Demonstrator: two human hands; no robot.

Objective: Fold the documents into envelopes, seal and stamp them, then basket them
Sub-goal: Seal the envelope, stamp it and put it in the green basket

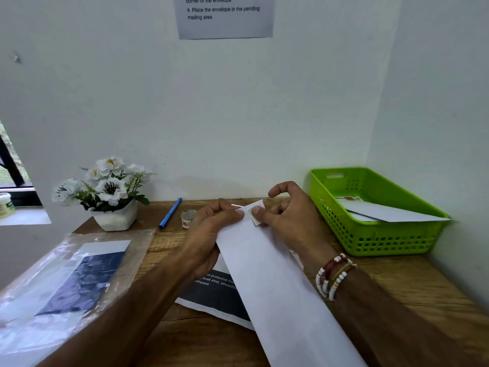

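A long white envelope (277,284) runs from the bottom right up to the middle of the desk. My left hand (211,234) grips its far end from the left, fingers curled round the edge. My right hand (288,210) pinches a small stamp (255,218) against the envelope's far corner with the thumb on top. A green plastic basket (370,234) at the right holds a few white envelopes, one with a stamp. Under the envelope lies a printed document (217,295) with a dark block of text.
A clear plastic sleeve with sheets (71,282) lies at the left. A white pot of artificial flowers (111,197), a blue pen (170,213) and a small stamp roll (187,219) stand at the back by the wall. An instruction sheet (225,17) hangs above.
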